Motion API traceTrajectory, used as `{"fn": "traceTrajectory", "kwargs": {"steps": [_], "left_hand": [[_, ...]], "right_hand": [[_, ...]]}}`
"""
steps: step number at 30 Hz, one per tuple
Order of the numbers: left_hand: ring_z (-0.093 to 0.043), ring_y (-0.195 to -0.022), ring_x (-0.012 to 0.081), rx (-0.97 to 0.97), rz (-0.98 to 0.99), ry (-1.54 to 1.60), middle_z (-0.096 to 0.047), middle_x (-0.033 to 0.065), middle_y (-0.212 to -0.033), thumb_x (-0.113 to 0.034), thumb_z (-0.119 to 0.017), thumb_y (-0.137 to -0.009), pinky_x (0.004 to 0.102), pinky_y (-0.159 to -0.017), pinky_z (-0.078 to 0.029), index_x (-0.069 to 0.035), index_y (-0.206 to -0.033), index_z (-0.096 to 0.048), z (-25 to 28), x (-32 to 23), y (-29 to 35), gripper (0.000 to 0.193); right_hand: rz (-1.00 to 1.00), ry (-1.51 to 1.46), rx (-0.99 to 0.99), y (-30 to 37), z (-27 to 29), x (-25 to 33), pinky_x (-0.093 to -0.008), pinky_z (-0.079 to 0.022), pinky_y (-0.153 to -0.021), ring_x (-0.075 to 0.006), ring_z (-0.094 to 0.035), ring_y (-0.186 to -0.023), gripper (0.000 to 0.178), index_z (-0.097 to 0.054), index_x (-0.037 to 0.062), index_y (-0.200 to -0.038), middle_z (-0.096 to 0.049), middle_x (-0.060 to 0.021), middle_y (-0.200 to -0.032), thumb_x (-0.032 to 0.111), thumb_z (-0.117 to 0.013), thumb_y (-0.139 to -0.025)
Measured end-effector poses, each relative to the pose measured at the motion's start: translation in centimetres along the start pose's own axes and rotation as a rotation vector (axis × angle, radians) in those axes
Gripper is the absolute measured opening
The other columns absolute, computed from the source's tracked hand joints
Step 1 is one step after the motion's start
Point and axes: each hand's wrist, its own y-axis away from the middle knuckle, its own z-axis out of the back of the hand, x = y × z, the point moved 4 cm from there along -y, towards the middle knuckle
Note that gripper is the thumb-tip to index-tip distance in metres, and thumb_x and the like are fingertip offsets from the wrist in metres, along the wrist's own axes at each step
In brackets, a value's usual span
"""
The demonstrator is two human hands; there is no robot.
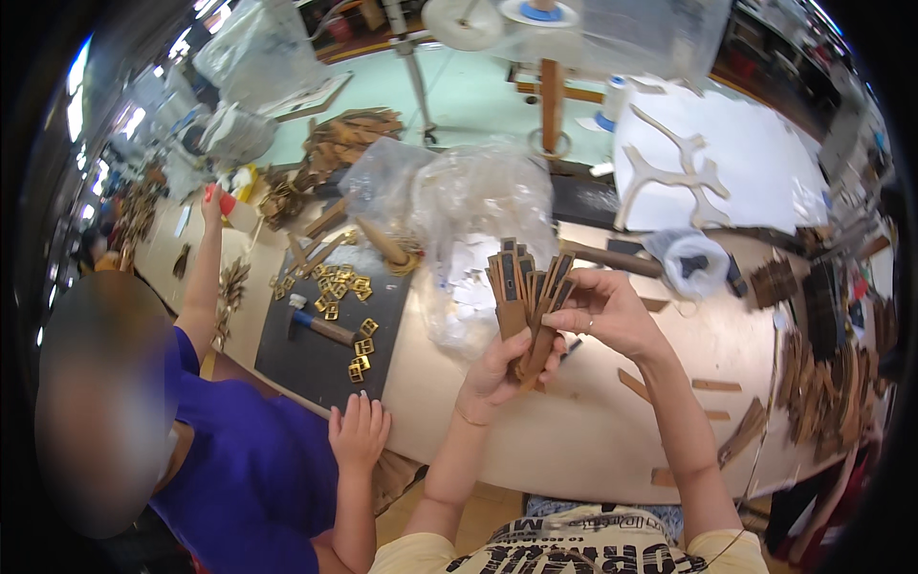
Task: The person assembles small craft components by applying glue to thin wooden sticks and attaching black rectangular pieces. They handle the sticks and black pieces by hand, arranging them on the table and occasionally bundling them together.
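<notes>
While two grips [493, 371] [609, 311] hold one strap bundle [513, 314], one hammer [326, 327], one mat [290, 356]

Large black printed lettering [574, 538] is seen — at six o'clock — on a pale-yellow, short-sleeved fabric shirt [421, 556].

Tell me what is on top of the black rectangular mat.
Square gold metal buckles, a blue and brown hammer and, toward the far edge, flat brown strips and a tan cone. The mat's surface beneath them is hidden.
</notes>
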Motion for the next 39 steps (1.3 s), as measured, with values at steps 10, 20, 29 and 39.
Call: {"fn": "traceTrajectory", "kwargs": {"steps": [10, 20, 29, 39], "left_hand": [[-0.066, -0.094, 0.0246, 0.003, 0.158, -0.123, -0.063, 0.0156, -0.110, -0.030, -0.067, -0.094, 0.0364, -0.079, -0.056, 0.002, -0.135, -0.047, -5.4, 6.3, 1.3, 0.056], [-0.064, -0.096, 0.0366, -0.178, 0.118, -1.782, -0.067, 0.0169, -0.105, -0.001, -0.074, -0.069, 0.0431, -0.084, -0.050, -0.005, -0.119, -0.062, -6.6, 7.3, 4.5, 0.051], [-0.062, -0.098, 0.0247, -0.015, -0.080, -2.314, -0.064, 0.0066, -0.108, -0.004, -0.071, -0.074, 0.0392, -0.087, -0.046, -0.010, -0.120, -0.062, -6.3, 10.4, 5.9, 0.048], [-0.059, -0.091, 0.0142, 0.277, -0.640, -2.497, -0.062, -0.0005, -0.098, -0.014, -0.062, -0.084, 0.0347, -0.083, -0.043, -0.012, -0.127, -0.063, -8.6, 9.5, 4.6, 0.043]], "right_hand": [[0.261, 0.334, -0.310, 11.3, 2.6, -0.7, -0.0243, -0.049, -0.061, -0.0078, -0.059, -0.066, 0.024, -0.070, -0.0019, -0.090, -0.064, -0.0026, -0.074, 0.011, -0.086, -0.077], [-0.203, -0.177, 0.146, 16.7, 4.1, -9.3, -0.0337, -0.045, -0.109, -0.0211, -0.052, -0.128, 0.096, -0.023, 0.0076, -0.157, -0.048, -0.0118, -0.141, 0.006, -0.081, -0.080], [-0.162, 0.418, -0.050, 20.0, 2.6, -11.0, -0.0437, -0.032, -0.115, -0.0292, -0.036, -0.142, 0.114, -0.027, 0.0044, -0.155, -0.035, -0.0171, -0.152, 0.035, -0.092, -0.066], [-0.075, 0.847, -0.104, 17.6, 1.0, -8.4, -0.0465, -0.044, -0.098, -0.0391, -0.059, -0.112, 0.125, -0.018, -0.0007, -0.154, -0.062, -0.0273, -0.114, 0.036, -0.091, -0.060]]}}
